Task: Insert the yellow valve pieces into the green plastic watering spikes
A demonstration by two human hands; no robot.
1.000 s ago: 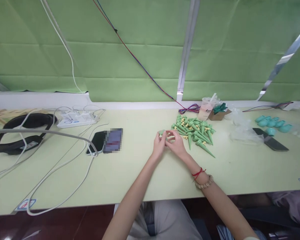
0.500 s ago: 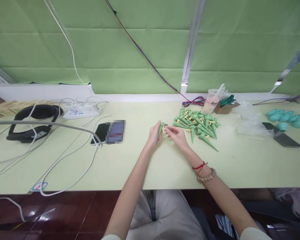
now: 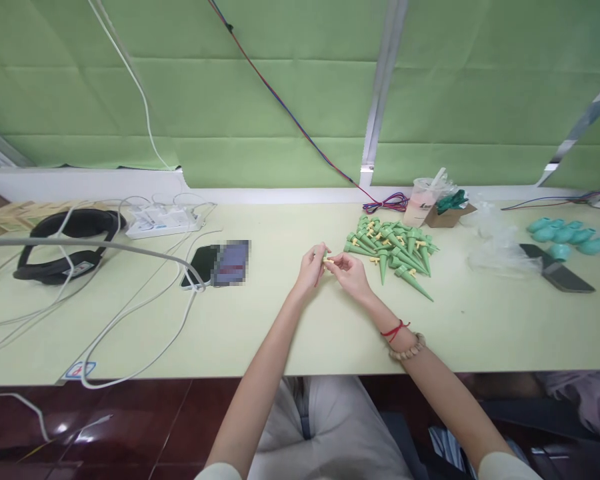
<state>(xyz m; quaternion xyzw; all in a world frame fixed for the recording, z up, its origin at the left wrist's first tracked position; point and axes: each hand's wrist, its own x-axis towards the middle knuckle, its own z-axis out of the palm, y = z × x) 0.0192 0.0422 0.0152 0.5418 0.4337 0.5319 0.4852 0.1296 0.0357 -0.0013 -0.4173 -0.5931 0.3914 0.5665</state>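
Observation:
My left hand is closed around a green plant watering spike, most of which is hidden by the fingers. At the spike's side my right hand pinches a small yellow valve. The two hands meet over the table, fingertips almost touching. Whether the valve is seated in the spike cannot be made out. Just right of my hands lies a pile of green watering spikes, many with yellow valves sticking out of their sides.
Behind the pile stand a plastic drink cup and a small cardboard box. Clear plastic bags, a dark phone and teal bulbs lie right. Phones, white cables and a black headset are left.
The left hand has turned, so less of the green spike shows. My right fingers have come closer to it with the yellow valve. The view has shifted slightly.

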